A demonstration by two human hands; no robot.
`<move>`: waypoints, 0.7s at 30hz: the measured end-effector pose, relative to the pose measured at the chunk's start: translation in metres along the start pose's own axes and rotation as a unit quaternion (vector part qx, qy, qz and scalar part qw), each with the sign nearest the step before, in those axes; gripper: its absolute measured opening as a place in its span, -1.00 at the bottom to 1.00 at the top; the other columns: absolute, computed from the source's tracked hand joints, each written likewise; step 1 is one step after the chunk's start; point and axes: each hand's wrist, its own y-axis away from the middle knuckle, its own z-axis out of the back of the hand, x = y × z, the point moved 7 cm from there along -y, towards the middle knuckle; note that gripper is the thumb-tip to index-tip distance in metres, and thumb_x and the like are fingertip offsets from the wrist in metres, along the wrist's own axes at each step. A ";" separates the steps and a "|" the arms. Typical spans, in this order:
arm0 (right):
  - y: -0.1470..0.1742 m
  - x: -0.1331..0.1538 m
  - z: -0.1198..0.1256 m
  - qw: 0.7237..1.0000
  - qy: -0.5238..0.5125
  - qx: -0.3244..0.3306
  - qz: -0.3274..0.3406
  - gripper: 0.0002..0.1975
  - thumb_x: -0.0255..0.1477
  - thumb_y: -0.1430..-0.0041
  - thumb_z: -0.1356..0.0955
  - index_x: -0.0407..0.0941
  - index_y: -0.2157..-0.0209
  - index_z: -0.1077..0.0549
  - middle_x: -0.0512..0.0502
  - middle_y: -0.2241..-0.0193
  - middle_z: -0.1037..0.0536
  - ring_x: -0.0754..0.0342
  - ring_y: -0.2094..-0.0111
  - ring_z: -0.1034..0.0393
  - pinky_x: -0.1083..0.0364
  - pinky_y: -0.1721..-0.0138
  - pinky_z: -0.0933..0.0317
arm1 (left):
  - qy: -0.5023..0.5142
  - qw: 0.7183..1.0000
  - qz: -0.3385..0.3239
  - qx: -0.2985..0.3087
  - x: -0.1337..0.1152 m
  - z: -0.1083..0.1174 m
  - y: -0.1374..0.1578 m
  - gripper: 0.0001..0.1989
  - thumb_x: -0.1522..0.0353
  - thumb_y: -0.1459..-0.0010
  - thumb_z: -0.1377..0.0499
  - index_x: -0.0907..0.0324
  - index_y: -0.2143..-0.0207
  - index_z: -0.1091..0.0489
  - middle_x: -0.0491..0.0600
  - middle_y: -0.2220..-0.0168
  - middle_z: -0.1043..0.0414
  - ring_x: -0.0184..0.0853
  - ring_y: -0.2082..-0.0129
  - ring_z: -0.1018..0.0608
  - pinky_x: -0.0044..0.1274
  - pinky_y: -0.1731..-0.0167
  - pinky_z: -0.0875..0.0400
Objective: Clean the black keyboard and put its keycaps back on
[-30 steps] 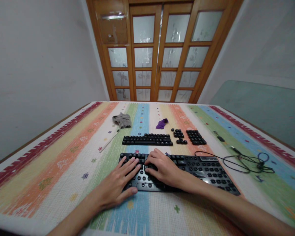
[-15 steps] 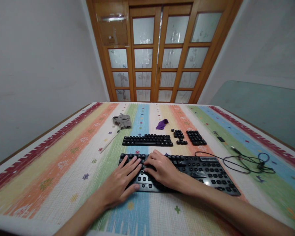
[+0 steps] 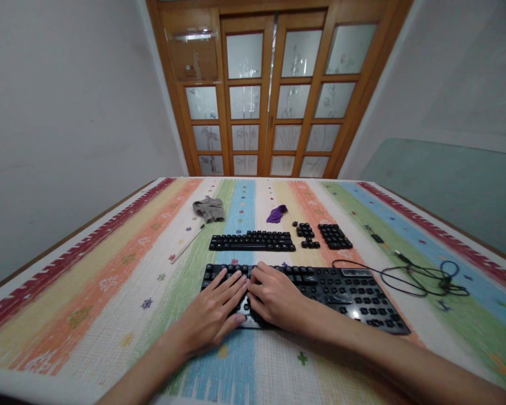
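Note:
A black keyboard (image 3: 320, 289) lies on the striped tablecloth in front of me, many of its key positions bare of caps, with some caps along its top rows. My left hand (image 3: 213, 309) rests flat across its left end, fingers stretched out. Beside it, my right hand (image 3: 274, 295) is closed with curled fingertips against the key area, close to the left fingertips. Whatever the right fingers pinch, if anything, is hidden. Beyond the keyboard sit a block of loose black keycaps (image 3: 252, 242) in rows, a small cluster of keycaps (image 3: 306, 230) and a number-pad group of keycaps (image 3: 335, 236).
A grey cloth (image 3: 209, 209) and a purple cloth (image 3: 277, 214) lie farther back. A thin stick with a dark tip (image 3: 188, 244) lies at the left. To the right are the coiled black cable (image 3: 425, 278) and a small black piece (image 3: 377, 238).
My right hand has shifted slightly left and its fingers have curled in closer to the left fingertips. The left hand has moved slightly right on the keyboard.

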 end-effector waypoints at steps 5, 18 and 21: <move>-0.007 0.008 -0.005 0.995 0.054 0.057 0.054 -0.73 -0.50 -0.27 -0.26 -0.23 0.45 -0.53 -0.23 0.40 -0.51 -0.06 0.26 -0.30 0.00 0.22 -0.24 | -0.020 1.000 -0.005 -0.016 -0.002 0.002 -0.003 -0.49 0.27 -0.46 0.06 0.28 -0.37 -0.01 0.15 -0.31 -0.19 -0.15 -0.35 -0.16 -0.19 -0.31 -0.13; -0.045 -0.041 0.018 0.997 -0.070 0.041 0.011 -0.81 -0.47 -0.19 -0.37 -0.16 0.47 -0.60 -0.13 0.43 -0.55 0.03 0.29 -0.35 0.08 0.21 -0.21 | 0.022 1.000 0.020 -0.009 0.004 0.002 0.004 -0.38 0.24 -0.46 0.06 0.19 -0.43 0.22 0.11 -0.37 -0.04 -0.13 -0.37 -0.12 -0.17 -0.30 -0.13; -0.061 -0.085 0.012 0.995 -0.070 0.005 -0.068 -0.84 -0.51 -0.18 -0.37 -0.17 0.41 -0.62 -0.15 0.38 -0.60 0.03 0.28 -0.37 0.06 0.15 -0.20 | 0.028 0.999 0.037 0.008 0.009 0.001 0.007 -0.36 0.21 -0.45 0.04 0.15 -0.43 0.25 0.07 -0.40 0.03 -0.13 -0.38 -0.07 -0.14 -0.32 -0.05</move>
